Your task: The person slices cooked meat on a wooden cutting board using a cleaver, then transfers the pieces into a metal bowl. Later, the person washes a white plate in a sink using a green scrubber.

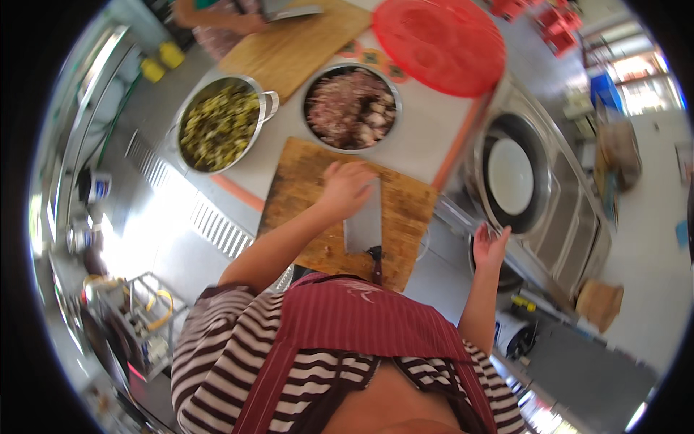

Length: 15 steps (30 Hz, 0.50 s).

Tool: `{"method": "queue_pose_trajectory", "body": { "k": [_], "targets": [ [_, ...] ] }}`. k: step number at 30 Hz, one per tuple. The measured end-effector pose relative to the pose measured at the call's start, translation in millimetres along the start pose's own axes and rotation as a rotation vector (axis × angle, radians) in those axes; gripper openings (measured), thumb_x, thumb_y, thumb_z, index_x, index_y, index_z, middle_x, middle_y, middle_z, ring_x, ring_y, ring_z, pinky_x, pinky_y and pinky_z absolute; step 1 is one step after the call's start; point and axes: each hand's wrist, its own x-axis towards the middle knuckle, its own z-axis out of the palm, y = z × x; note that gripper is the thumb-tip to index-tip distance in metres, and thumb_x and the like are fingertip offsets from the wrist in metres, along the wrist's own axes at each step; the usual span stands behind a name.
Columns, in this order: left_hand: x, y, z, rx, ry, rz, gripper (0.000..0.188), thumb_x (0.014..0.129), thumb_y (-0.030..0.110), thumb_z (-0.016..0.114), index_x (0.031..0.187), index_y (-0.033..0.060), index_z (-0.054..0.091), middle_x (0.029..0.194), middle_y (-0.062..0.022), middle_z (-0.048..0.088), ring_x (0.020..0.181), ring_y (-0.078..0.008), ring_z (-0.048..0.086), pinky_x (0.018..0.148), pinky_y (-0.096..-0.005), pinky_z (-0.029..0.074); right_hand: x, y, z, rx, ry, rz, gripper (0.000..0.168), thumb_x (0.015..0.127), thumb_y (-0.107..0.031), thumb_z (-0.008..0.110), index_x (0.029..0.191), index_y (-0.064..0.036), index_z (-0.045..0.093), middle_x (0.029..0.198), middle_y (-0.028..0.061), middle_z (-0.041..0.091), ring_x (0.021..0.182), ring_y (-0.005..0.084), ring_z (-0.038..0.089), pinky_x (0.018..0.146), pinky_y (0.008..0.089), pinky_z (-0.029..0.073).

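Note:
A wooden cutting board (303,173) lies before me with a cleaver (364,219) flat on it, its dark handle towards my apron. My left hand (349,187) is palm down over the board, beside the upper end of the blade. Its fingers look blurred, and I cannot tell whether it touches the blade. Just beyond the board stands a steel bowl of chopped meat (347,106) with paler chunks at one side. Off to the right, my right hand (490,247) has its fingers apart near the rim of a steel basin (544,190); contact is unclear.
A steel colander (259,135) of chopped green vegetables is at left. Behind it, another person's hand (246,24) is near a second cleaver (295,12) on another board (303,49). A red plastic lid (439,43) lies at the table's far right. The metal sink unit (569,217) is right.

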Motion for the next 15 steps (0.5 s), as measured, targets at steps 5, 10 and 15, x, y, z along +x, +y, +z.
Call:
{"method": "queue_pose_trajectory", "body": {
  "k": [5, 10, 15],
  "targets": [
    [-83.2, -24.3, -27.8, 0.033, 0.001, -0.203, 0.02, 0.085, 0.018, 0.061, 0.101, 0.0075, 0.063, 0.103, -0.0112, 0.064, 0.104, -0.0302, 0.057, 0.093, -0.0453, 0.037, 58.1, -45.0, -18.2, -0.113, -0.084, 0.125, 0.026, 0.085, -0.024, 0.065, 0.089, -0.002, 0.052, 0.088, 0.014, 0.06, 0.081, 0.0288, 0.061, 0.07, 0.0378, 0.056],
    [-129.8, -32.0, -59.6, -0.051, 0.034, -0.421, 0.017, 0.087, 0.013, 0.059, 0.099, 0.0022, 0.065, 0.096, -0.0148, 0.066, 0.093, -0.032, 0.063, 0.082, -0.0392, 0.048, 68.2, -56.6, -16.4, -0.18, -0.024, 0.1, 0.012, 0.082, -0.012, 0.061, 0.085, -0.005, 0.052, 0.079, 0.0095, 0.059, 0.069, 0.0237, 0.061, 0.064, 0.0329, 0.055],
    [-131.0, -1.1, -94.1, -0.112, 0.14, -0.554, 0.02, 0.088, 0.014, 0.059, 0.101, -0.0004, 0.064, 0.098, -0.0158, 0.066, 0.09, -0.0321, 0.064, 0.08, -0.0382, 0.05, 80.7, -59.6, -33.0, -0.164, -0.09, 0.001, 0.01, 0.078, -0.009, 0.063, 0.08, -0.006, 0.054, 0.076, 0.0064, 0.06, 0.072, 0.0233, 0.062, 0.079, 0.0452, 0.055]
  ]
}}
